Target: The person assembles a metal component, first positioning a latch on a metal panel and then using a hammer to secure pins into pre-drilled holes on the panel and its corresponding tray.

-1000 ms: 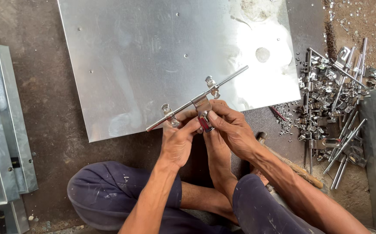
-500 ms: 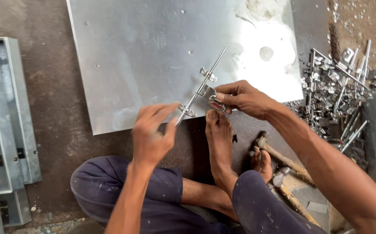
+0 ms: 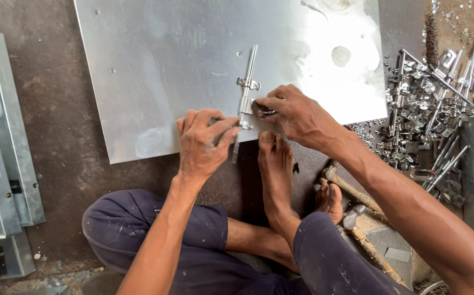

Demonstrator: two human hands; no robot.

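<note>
— What moved?

— I've swung the sliding bolt latch [image 3: 246, 93] upright on the steel sheet [image 3: 155, 71]. My left hand [image 3: 201, 142] pinches its lower end; my right hand [image 3: 297, 114], just beside, grips the bracket, lining it up for fixing.

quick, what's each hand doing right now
Left hand: fingers curled onto the lower end of the latch bolt, pressing it on the metal sheet.
Right hand: fingers pinched on the bolt's bracket.

Latch bolt [image 3: 246, 93] lies on sheet [image 3: 155, 65]; hardware pile [image 3: 428, 114] right; hammers [image 3: 357, 213] nearer.
</note>
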